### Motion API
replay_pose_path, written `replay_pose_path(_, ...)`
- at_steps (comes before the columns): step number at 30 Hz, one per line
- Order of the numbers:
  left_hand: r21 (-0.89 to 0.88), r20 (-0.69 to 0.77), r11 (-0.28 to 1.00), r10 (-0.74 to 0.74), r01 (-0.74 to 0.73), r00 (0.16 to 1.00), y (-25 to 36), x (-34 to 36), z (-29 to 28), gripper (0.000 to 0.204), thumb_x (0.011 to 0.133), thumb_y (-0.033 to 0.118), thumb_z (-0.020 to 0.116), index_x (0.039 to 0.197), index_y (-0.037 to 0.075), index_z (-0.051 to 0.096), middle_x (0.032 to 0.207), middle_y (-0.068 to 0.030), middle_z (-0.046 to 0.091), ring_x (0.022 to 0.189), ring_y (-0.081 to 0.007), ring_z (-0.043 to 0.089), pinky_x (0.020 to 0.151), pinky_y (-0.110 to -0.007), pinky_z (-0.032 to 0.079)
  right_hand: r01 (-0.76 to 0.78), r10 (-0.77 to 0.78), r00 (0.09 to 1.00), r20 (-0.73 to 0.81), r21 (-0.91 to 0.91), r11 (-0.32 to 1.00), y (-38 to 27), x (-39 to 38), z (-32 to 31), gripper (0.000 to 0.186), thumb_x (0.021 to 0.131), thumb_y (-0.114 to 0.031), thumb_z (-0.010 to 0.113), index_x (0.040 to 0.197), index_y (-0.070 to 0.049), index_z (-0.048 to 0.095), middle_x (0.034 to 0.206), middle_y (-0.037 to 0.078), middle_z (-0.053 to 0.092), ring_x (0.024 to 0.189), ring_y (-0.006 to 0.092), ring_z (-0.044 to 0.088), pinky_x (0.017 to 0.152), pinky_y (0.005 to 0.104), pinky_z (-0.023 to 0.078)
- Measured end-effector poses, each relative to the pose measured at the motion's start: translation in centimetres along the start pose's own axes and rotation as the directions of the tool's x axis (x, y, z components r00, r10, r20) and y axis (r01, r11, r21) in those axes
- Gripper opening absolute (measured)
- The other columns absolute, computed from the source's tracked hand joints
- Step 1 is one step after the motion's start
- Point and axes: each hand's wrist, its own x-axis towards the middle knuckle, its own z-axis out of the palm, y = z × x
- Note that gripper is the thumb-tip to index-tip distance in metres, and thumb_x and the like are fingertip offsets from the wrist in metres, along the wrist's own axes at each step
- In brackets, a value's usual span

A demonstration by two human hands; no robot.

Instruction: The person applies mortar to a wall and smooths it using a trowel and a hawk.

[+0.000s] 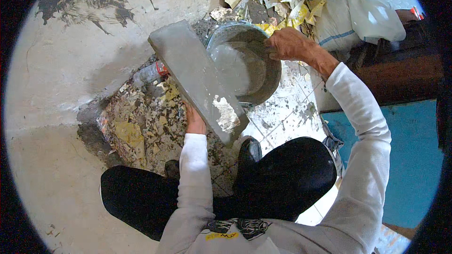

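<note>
My left hand (194,120) holds a long rectangular plastering float (188,63) from its underside. The float is tilted, with its grey, smeared face up and a pale bare patch near its close end. Most of my left fingers are hidden behind it. Partly under the float stands a round bucket (272,77), its inside coated grey, with wet grey matter at the bottom. My right hand (291,44) is closed on the bucket's right rim, with its fingers curled over the edge.
Scraped paint flakes (136,134) cover the floor along the wall (52,89). A clear plastic bottle (150,73) lies left of the float. Behind the bucket are more debris (263,7) and a white sack (336,19). A blue panel (391,146) stands at right.
</note>
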Motion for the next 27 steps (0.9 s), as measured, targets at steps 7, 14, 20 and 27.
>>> replay_pose_path(7, 0.031, 0.007, 0.999, -0.021, 0.020, 1.000, -0.7, 0.4, 0.4, 0.047, 0.109, 0.034, 0.051, 0.149, 0.011, 0.046, 0.135, -0.0080, 0.059, 0.119, -0.0212, 0.060, 0.098, -0.036, 0.054, -0.018, 0.018, 1.000, 0.002, -0.007, 1.000, -0.3, -1.6, 1.1, 0.030, 0.076, -0.027, 0.080, 0.092, -0.004, 0.071, 0.085, 0.021, 0.071, 0.084, 0.0435, 0.070, 0.075, 0.0537, 0.055)
replay_pose_path(14, 0.232, -0.025, 0.971, -0.046, 0.050, 0.999, -0.7, 0.5, -0.3, 0.047, 0.109, 0.036, 0.049, 0.149, 0.011, 0.046, 0.135, -0.0072, 0.060, 0.115, -0.0196, 0.062, 0.094, -0.034, 0.055, -0.025, 0.017, 0.995, 0.099, 0.076, 0.997, -1.5, -1.5, -0.1, 0.030, 0.078, -0.027, 0.079, 0.095, -0.004, 0.071, 0.084, 0.021, 0.071, 0.084, 0.0432, 0.070, 0.074, 0.0537, 0.055)
replay_pose_path(20, -0.015, 0.032, 1.000, -0.014, 0.014, 0.999, -2.2, 0.6, -1.1, 0.046, 0.110, 0.035, 0.047, 0.148, 0.010, 0.046, 0.137, -0.0078, 0.059, 0.115, -0.0200, 0.062, 0.093, -0.035, 0.055, -0.033, 0.023, 0.975, 0.220, 0.041, 0.999, -1.8, -1.6, -0.6, 0.032, 0.081, -0.030, 0.078, 0.097, -0.003, 0.071, 0.085, 0.022, 0.071, 0.086, 0.0434, 0.070, 0.076, 0.0534, 0.055)
replay_pose_path(27, 0.126, 0.050, 0.992, -0.022, 0.016, 0.999, -2.0, 0.6, -0.7, 0.045, 0.110, 0.035, 0.046, 0.148, 0.010, 0.046, 0.138, -0.0079, 0.059, 0.115, -0.0201, 0.062, 0.093, -0.035, 0.055, 0.042, -0.047, 0.998, 0.034, 0.133, 0.990, 0.0, -3.1, 0.2, 0.034, 0.083, -0.032, 0.077, 0.098, -0.002, 0.071, 0.084, 0.023, 0.070, 0.085, 0.0436, 0.069, 0.075, 0.0526, 0.054)
